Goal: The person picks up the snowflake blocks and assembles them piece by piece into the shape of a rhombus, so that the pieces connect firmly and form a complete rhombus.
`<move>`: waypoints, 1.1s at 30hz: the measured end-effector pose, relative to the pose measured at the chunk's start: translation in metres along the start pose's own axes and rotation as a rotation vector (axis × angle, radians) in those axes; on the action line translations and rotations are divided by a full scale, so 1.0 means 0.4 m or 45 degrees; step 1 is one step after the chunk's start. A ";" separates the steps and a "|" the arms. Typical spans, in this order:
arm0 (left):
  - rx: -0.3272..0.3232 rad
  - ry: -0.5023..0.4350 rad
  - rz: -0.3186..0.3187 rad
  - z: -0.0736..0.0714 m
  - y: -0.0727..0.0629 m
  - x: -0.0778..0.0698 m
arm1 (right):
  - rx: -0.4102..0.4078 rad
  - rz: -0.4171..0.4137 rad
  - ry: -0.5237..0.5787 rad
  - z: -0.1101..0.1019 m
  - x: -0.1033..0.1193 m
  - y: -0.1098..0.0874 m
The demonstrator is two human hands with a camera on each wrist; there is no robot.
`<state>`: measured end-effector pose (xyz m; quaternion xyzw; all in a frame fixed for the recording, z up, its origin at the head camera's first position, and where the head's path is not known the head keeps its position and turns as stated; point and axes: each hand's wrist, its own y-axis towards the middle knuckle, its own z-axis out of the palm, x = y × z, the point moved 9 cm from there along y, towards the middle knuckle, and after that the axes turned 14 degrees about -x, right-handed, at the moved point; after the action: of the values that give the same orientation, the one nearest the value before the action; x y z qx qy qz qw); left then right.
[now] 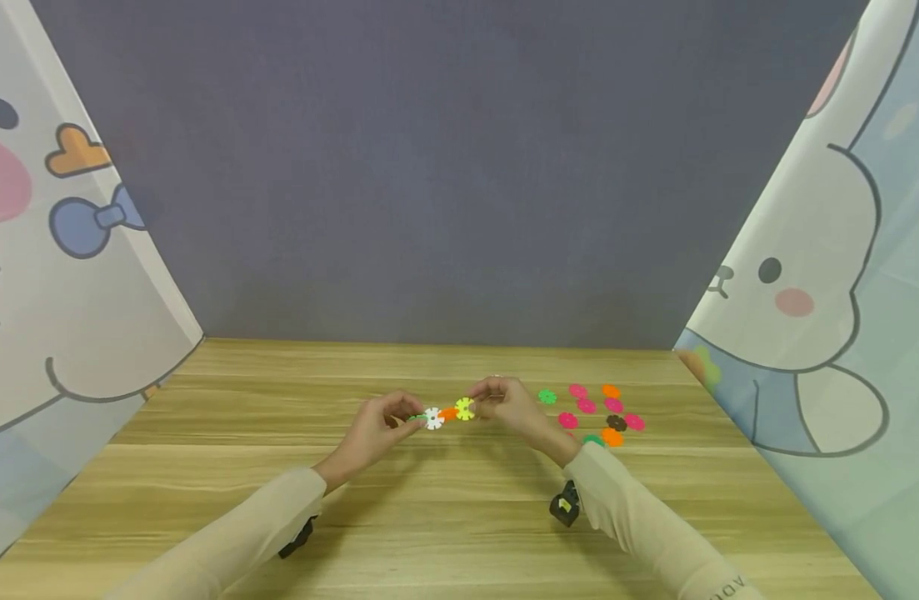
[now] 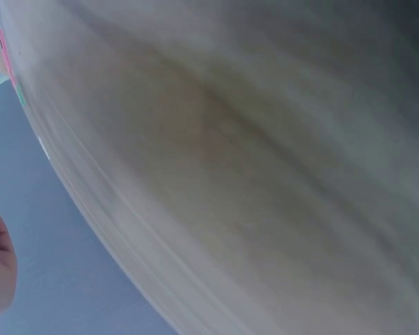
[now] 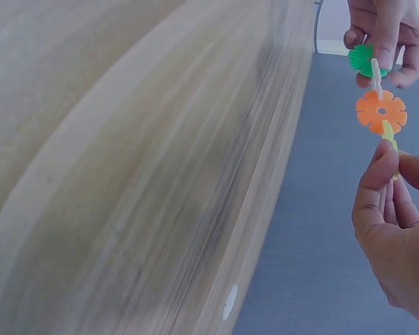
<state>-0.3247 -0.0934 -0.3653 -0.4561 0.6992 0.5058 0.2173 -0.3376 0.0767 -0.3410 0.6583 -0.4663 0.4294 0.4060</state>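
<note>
A short chain of flower-shaped notched plastic discs stretches between the two hands, held above the table. My left hand (image 1: 378, 427) pinches the green disc (image 3: 361, 58) at one end between thumb and fingers. Slotted into it is a white disc (image 1: 430, 413), then an orange disc (image 3: 368, 109) set crosswise, then a yellow disc (image 1: 462, 407). My right hand (image 1: 513, 410) grips the yellow disc at its outer edge with thumb and fingertips. A bit of brown shows between the left fingers and thumb.
Loose discs lie right of the right hand on the wooden table (image 1: 444, 533): pink (image 1: 586, 406), orange (image 1: 612, 437), green (image 1: 546, 397) and brown (image 1: 616, 423). A white disc (image 3: 229, 302) lies on the table in the right wrist view. A grey panel (image 1: 444, 167) stands behind.
</note>
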 end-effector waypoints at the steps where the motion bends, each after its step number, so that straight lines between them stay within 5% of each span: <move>1: 0.003 -0.013 -0.021 0.002 0.001 0.002 | -0.002 -0.005 0.001 0.000 0.001 0.000; 10: 0.076 -0.094 -0.162 0.030 0.011 0.013 | -0.013 -0.088 -0.019 0.005 0.019 0.002; 19: 0.138 -0.149 -0.124 0.048 0.012 0.001 | -0.023 -0.115 -0.015 0.014 0.032 -0.002; 33: 0.077 -0.182 -0.141 0.038 0.010 0.000 | -0.063 -0.151 -0.045 0.021 0.022 -0.004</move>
<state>-0.3304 -0.0795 -0.3694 -0.4502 0.6705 0.5030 0.3078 -0.3329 0.0668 -0.3353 0.6818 -0.4441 0.3813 0.4387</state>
